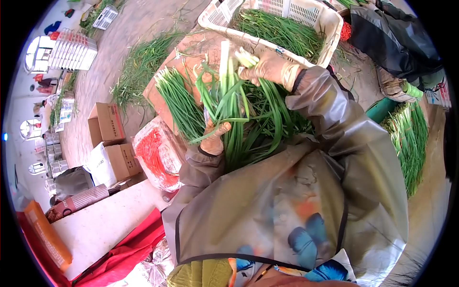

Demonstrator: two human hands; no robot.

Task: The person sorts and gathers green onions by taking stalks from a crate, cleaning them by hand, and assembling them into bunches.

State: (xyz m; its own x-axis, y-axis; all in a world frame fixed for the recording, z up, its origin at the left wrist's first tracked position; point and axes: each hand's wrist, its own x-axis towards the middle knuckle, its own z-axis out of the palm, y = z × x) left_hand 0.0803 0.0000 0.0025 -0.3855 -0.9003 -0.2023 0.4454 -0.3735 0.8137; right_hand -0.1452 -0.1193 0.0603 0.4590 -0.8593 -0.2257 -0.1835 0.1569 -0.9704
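Note:
My gloved left hand [213,139] is closed round the green leaves of an upright bunch of garlic chives [224,91], whose pale stalk ends point away from me. My gloved right hand [273,70] is closed on a smaller bunch of chives [246,58] near its white ends. Its leaves hang down over a loose heap of greens in front of my apron. Beside my left hand, a neat bundle of chives [179,103] lies on the reddish board [191,50]. The fingertips of my right hand are partly hidden by stalks.
A white plastic crate [330,40] of chives stands beyond the board. Red ties [154,155] lie on a block at the left, near cardboard boxes [107,125]. Loose greens [141,67] cover the floor. Another person [392,43] is at the right, near a big bundle of chives [407,143].

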